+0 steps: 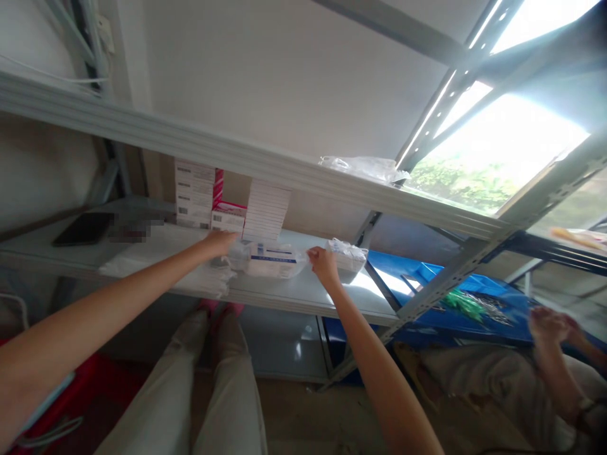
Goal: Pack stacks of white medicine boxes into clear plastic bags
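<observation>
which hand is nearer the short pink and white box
Left: the left hand is just in front of the short pink and white box; right hand farther, to its right.

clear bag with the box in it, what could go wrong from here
The clear bag looks thin, so a hard pull by the left hand and right hand at its ends might tear it. The tall stack of boxes stands just behind, so a bump could topple it. The loose plastic lies at the shelf's front edge and might slide off.
</observation>
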Motion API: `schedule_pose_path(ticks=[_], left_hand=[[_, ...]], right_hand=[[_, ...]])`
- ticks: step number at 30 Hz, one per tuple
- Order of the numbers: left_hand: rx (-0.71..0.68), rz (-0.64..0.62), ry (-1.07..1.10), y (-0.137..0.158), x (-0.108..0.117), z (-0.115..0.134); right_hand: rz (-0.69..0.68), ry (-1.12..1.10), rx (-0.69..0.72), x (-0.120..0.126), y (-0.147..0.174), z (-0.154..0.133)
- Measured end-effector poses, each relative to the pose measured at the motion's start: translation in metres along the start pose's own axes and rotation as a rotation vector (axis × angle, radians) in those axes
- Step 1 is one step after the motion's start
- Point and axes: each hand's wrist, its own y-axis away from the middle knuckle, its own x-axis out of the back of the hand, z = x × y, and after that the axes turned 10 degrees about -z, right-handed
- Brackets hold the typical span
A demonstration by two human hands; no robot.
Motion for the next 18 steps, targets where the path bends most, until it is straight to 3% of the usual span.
schedule_pose_path(ticks=[3,7,13,18], left_hand=[[0.043,-0.040,0.288,0.004,0.002,-0.017],[-0.035,-0.155,0.628,0.004,0.011,-0.025],[-0.184,-0.022,1.062,0.008,0.031,-0.001],[-0.261,0.000,1.208,0.003,0.037,0.017]], right_hand=[[-0.016,0.049,-0.031,0.009,0.004,-0.005],[-0.035,-0.007,-0.037,0.016,0.005,-0.011],[-0.063,-0.427,-0.133,0.035,-0.005,-0.020],[-0.044,-0.528,0.004,0.044,-0.006,-0.030]])
